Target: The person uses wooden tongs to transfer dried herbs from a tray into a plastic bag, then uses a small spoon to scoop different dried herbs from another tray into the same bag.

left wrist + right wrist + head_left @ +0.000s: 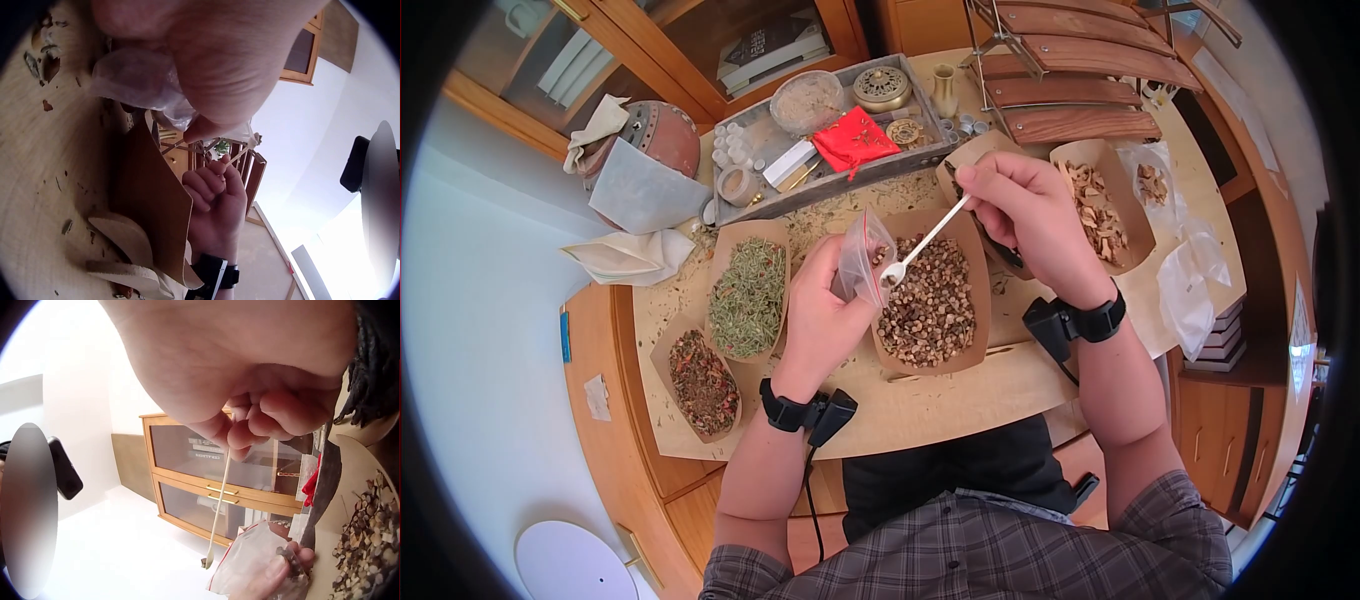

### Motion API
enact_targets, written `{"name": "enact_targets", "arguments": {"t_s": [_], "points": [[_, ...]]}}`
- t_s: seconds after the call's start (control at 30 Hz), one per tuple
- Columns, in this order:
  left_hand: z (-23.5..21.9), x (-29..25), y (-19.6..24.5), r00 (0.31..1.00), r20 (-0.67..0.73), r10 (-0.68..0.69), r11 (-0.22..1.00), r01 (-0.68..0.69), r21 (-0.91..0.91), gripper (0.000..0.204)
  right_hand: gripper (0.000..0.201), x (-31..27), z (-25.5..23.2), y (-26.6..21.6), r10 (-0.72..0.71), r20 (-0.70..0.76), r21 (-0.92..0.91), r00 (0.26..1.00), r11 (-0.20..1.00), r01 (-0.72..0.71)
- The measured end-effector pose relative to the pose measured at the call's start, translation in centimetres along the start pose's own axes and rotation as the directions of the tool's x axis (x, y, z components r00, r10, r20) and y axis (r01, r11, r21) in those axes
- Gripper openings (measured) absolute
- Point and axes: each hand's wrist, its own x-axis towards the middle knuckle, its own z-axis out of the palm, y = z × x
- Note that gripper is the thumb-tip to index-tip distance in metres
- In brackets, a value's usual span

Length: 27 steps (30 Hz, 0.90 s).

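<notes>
My left hand (822,312) holds a small clear zip bag (862,262) with a red line along its mouth; a few brown bits show inside. Between thumb and fingers, my right hand (1040,215) pinches the end of a thin white spoon (935,232). The spoon's bowl (209,559) carries a small dark piece and sits close by the bag's mouth. Beneath both hands is a brown paper tray (983,300) of chopped brown dried pieces (930,310). In the left wrist view, the hand's heel partly covers the bag (140,78).
Left of the bag stand paper trays of dried green herb (750,300) and a reddish-brown mix (700,385). To the right, pale slices (1095,215) fill another tray, near crumpled plastic (1195,280). Behind are a grey wooden tray (800,200) with a red pouch (855,140) and a slatted wooden rack (1080,90).
</notes>
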Motion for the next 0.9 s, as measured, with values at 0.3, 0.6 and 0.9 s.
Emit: {"name": "enact_targets", "arguments": {"t_s": [0.3,0.6,0.9], "points": [[0.5,0.1,1.6,0.996,-0.054,-0.077,0.993,0.072,-0.093,0.033,0.031,0.1,0.2,0.3,-0.108,-0.07,-0.009,0.992,0.994,0.108],[0.1,0.1,1.9,0.995,0.008,-0.099,0.993,0.099,-0.056,0.04,0.03,0.1,0.4,0.6,-0.174,-0.097,-0.09,0.98,0.982,0.166],[0.2,0.2,2.5,0.992,-0.027,-0.123,0.99,0.12,-0.074,0.033,0.027,-0.1,0.3,0.6,-0.218,-0.116,-0.046,0.969,0.976,0.214]]}}
